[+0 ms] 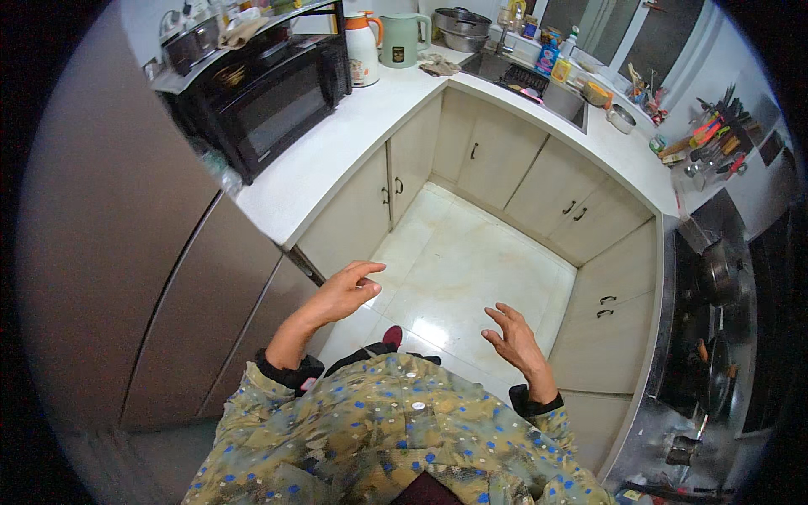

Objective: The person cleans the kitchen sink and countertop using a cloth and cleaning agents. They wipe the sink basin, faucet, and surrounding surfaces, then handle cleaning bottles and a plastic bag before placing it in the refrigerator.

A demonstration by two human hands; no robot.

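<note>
My left hand (346,293) hangs in the air over the tiled floor (467,271), its fingers apart and nothing in it. It is nearest to the corner of the white countertop (287,221) and the base cabinet door (347,227) below that. My right hand (514,338) is also raised and holds nothing, its thumb and fingers spread. Beyond it on the right are cream cabinet doors (606,334) with dark handles. One dark red shoe (392,336) shows below my patterned jacket (404,435).
A brown refrigerator (139,208) stands at left beside a black microwave oven (278,113). A white thermos jug (362,53), a green electric kettle (401,41) and steel pots (464,31) line the counter. The sink (565,104) is at the back, the gas stove (694,328) at right.
</note>
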